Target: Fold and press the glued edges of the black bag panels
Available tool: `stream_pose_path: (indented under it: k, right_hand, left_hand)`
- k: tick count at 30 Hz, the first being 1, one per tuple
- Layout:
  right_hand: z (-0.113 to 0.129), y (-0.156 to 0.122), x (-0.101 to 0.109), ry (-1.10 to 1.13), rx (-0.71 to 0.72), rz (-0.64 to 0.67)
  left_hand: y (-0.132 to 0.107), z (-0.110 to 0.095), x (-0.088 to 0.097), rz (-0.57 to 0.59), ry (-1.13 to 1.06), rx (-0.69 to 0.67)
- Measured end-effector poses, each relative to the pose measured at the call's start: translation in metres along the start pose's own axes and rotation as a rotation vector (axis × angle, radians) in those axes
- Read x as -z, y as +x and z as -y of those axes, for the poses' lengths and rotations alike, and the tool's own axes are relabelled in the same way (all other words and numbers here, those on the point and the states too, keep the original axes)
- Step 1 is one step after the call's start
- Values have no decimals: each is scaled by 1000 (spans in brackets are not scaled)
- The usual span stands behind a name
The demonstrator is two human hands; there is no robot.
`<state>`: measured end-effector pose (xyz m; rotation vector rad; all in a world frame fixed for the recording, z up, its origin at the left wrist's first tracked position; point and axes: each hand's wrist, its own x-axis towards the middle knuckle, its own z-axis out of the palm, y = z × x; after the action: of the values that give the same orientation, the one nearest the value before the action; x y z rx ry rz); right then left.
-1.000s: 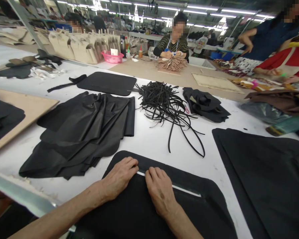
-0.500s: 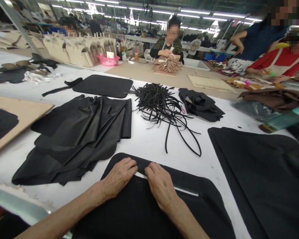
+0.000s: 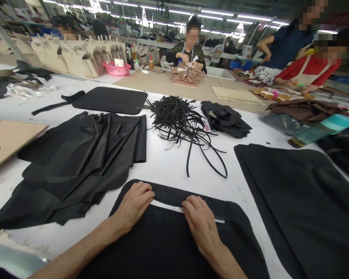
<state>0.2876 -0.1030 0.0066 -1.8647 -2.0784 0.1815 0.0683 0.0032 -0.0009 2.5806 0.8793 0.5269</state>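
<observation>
A large black leather-like panel with rounded corners lies in front of me at the table's near side. Across its upper part runs a long narrow white line; whether it is a gap or a strip I cannot tell. My left hand has its fingers curled and pressed onto the panel at the line's left end. Farther right, the bent fingers of my right hand press on the panel along the same line. The fingertips are partly hidden under both hands.
Folded black sheets lie left, and flat black panels lie right. Beyond are a heap of black straps, a black board and a black bundle. A teal-lidded bottle lies right. Co-workers sit across the table.
My right hand has slid right along the white line, widening the space between my hands, with more of the line showing there. The camera view has shifted slightly to the right.
</observation>
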Motion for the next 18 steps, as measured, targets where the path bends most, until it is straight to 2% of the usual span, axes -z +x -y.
stream_pose_path:
  k: [7,18]
  right_hand:
    - [-12,-12,6,93,-157,-17]
    - [-4,-6,4,-93,-262,30]
  left_hand:
    - [4,-1,2,28,-39,51]
    - [10,-9,7,94,-16,156]
